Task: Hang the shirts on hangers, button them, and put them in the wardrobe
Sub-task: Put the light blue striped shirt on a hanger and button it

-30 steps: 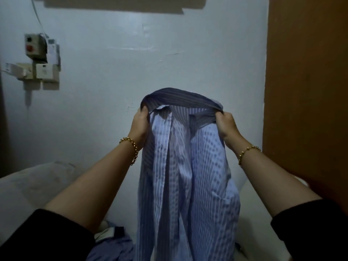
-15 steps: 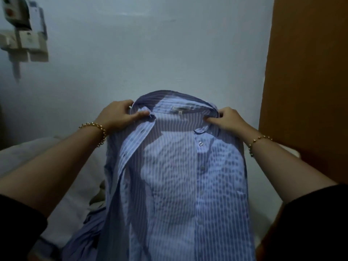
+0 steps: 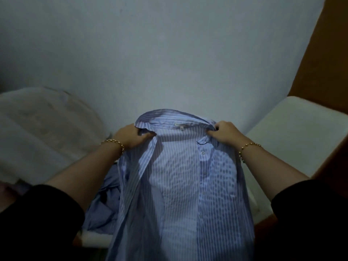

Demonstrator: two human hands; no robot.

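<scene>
A light blue striped shirt (image 3: 180, 185) hangs open in front of me, its inside and collar label facing me, buttons running down the right placket. My left hand (image 3: 130, 136) grips the collar's left end. At the collar's right end my right hand (image 3: 223, 133) pinches the fabric. Both wrists wear gold bead bracelets. No hanger is visible.
Another blue striped garment (image 3: 104, 206) lies crumpled below the left arm. A white surface (image 3: 293, 129) lies at the right, beside an orange-brown wooden panel (image 3: 323, 59). A pale bundle (image 3: 41, 129) sits at the left. A plain white wall (image 3: 169, 53) is straight ahead.
The shirt was turned from its outer back side so that its open inside faces me, and it was lowered. The view tilted down, so the wall switch box left the frame.
</scene>
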